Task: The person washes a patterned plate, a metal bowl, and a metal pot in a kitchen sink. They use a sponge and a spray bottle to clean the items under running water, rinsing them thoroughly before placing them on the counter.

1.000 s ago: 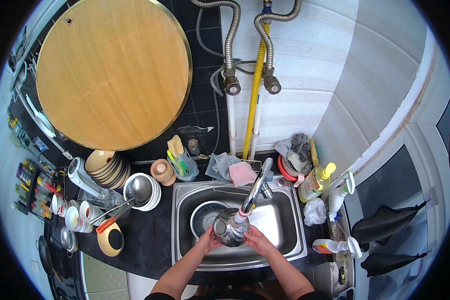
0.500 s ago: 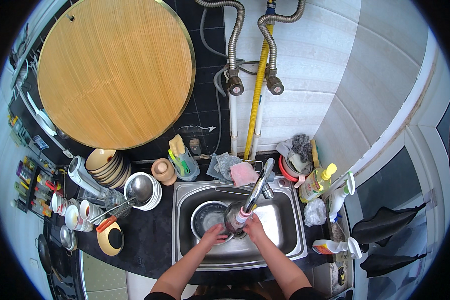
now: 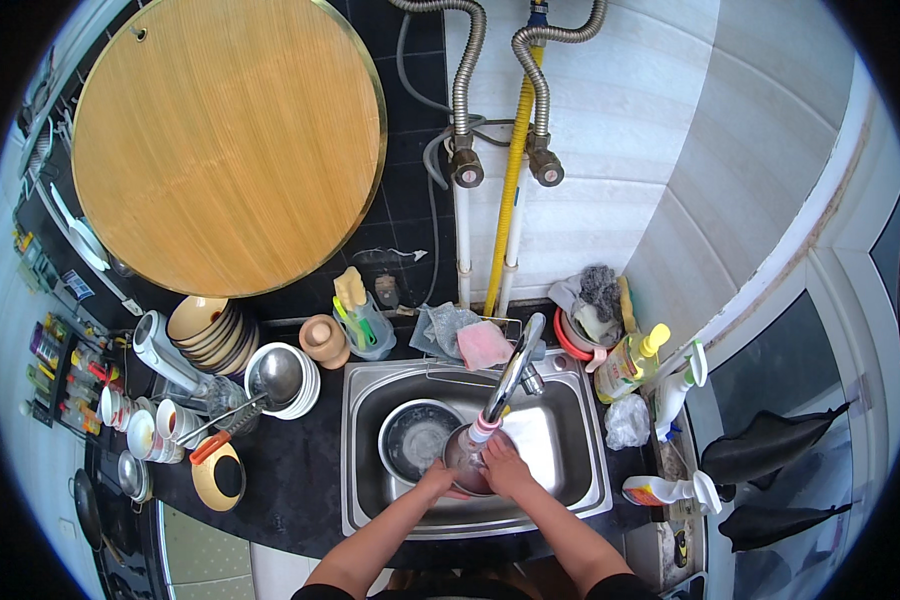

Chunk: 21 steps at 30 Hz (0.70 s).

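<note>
A round, reddish-brown, glossy bowl (image 3: pixel 465 452) is under the pink-tipped spout of the chrome faucet (image 3: pixel 510 385), over the steel sink (image 3: pixel 590 490). My left hand (image 3: pixel 438 480) grips its left rim. My right hand (image 3: pixel 508 468) lies over the bowl's right side, fingers stretched across its inner face. Partly behind the bowl, a metal basin (image 3: pixel 407 437) with cloudy water sits in the sink's left part. A wire rack (image 3: pixel 440 372) at the sink's back edge carries a pink cloth (image 3: pixel 484 345) and grey scouring cloths (image 3: pixel 450 328).
Stacked bowls (image 3: pixel 210 335), white bowls with a ladle (image 3: pixel 276 376), cups (image 3: pixel 152 433) and a yellow-rimmed dish (image 3: pixel 217 478) crowd the left counter. Along the right stand a yellow soap bottle (image 3: pixel 625 368), spray bottles (image 3: pixel 673 400) and a crumpled plastic bag (image 3: pixel 627 422). A large round board (image 3: pixel 230 150) hangs behind.
The bowl has come down and towards me from its tilted pose under the faucet. My right hand has moved from its right edge onto its inner face; my left hand has shifted slightly.
</note>
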Motion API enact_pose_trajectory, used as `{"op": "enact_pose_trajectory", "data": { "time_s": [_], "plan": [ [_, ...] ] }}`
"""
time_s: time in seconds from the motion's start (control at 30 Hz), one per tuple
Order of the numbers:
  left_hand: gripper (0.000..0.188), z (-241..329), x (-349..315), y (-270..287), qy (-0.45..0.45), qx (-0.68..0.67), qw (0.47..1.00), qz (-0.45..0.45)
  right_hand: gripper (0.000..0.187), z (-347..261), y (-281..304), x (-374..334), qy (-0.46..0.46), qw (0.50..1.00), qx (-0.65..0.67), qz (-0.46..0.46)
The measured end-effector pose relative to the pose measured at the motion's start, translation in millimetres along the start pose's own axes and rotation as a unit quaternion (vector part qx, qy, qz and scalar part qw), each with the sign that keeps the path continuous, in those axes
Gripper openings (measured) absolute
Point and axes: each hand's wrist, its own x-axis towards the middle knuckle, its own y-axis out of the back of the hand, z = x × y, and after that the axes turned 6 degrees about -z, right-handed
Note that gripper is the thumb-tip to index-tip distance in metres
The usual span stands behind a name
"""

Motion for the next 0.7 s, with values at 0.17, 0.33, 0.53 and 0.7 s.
{"op": "enact_pose_trajectory", "data": {
  "time_s": [0.17, 0.33, 0.53, 0.7],
  "plan": [
    [0.059, 2, 12, 6, -0.018, 0.001, 0.999, -0.048, 0.044, -14, 18, 11, 0.066, 0.943, 0.271, -0.182],
    [0.059, 23, -18, -7, 0.028, -0.027, 0.998, -0.042, 0.042, -9, 38, 14, 0.016, 0.987, -0.027, -0.158],
    [0.054, 19, -9, -1, -0.002, -0.013, 0.999, -0.03, 0.059, -9, 35, 17, 0.058, 0.928, 0.212, -0.301],
    [0.058, 31, -22, 1, 0.033, 0.016, 0.999, 0.001, 0.05, 10, 62, 11, -0.016, 0.998, -0.016, 0.052]
  ]
}}
